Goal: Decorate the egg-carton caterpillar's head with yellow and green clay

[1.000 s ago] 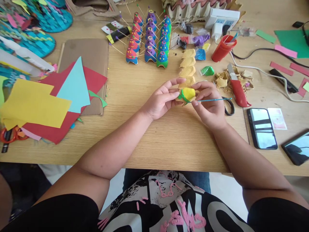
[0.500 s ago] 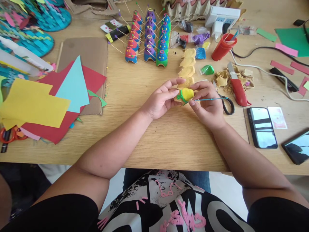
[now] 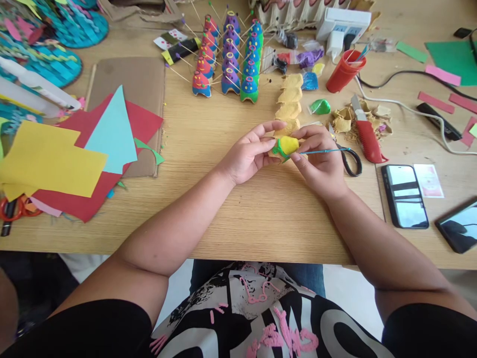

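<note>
We can make out no text for certain; the shirt [image 3: 238, 318] beside the table [image 3: 238, 219] bears pink lettering [image 3: 273, 338] we cannot read.

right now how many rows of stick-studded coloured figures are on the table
3: the red-and-blue row on the left, the purple row in the middle, and the blue-and-green row on the right. No other row appears hidden.

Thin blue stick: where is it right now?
In the head view, the thin blue stick is in the right hand, right of the yellow-and-green piece in the left hand, its outer end near the black scissor handle.
</note>
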Tool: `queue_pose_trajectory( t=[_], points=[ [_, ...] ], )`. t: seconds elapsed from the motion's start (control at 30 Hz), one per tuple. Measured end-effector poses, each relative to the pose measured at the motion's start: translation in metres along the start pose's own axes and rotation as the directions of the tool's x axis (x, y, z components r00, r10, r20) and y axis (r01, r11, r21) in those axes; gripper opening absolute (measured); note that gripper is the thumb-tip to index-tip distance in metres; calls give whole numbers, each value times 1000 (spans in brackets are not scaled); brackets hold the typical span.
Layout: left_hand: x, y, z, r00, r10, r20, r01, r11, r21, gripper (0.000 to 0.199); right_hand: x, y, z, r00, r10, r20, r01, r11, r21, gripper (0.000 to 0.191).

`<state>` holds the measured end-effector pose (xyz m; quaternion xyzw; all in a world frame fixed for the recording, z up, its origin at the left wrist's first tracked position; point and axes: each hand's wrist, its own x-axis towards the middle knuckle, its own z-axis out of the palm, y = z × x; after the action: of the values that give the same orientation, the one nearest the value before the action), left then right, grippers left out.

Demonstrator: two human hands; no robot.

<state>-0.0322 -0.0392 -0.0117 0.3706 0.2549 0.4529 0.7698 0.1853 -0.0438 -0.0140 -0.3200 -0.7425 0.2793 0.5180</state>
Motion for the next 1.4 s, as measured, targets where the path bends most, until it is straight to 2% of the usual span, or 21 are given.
queue_pose_trajectory(
  t=[0.13, 0.57, 0.87, 1.0, 1.2, 1.4],
  points=[
    [0, 0, 0, 1000, 1, -4, -1, 1000, 9, 34, -1, -2, 0, 999, 47, 9, -47, 999, 27, 37],
    [0, 0, 1, 1000, -18, -19, 19, 999, 35, 36, 0, 3, 1, 1000, 5, -8, -6, 996, -87, 37],
    [1, -2, -1, 999, -20, -29, 21, 999, 39, 40, -4, 5, 0, 1000, 19, 3, -19, 1000, -23, 34],
    [1, -2, -1, 999, -19, -36, 20, 999, 41, 37, -4, 4, -1, 999, 47, 7, -46, 997, -54, 37],
    [1, 0, 2, 999, -27, -23, 27, 999, 30, 35, -1, 2, 0, 1000, 0, 15, 1, 997, -82, 40],
    [1, -1, 2, 999, -32, -27, 33, 998, 54, 37, 0, 0, 0, 1000, 24, 9, -23, 994, -105, 41]
  ],
)
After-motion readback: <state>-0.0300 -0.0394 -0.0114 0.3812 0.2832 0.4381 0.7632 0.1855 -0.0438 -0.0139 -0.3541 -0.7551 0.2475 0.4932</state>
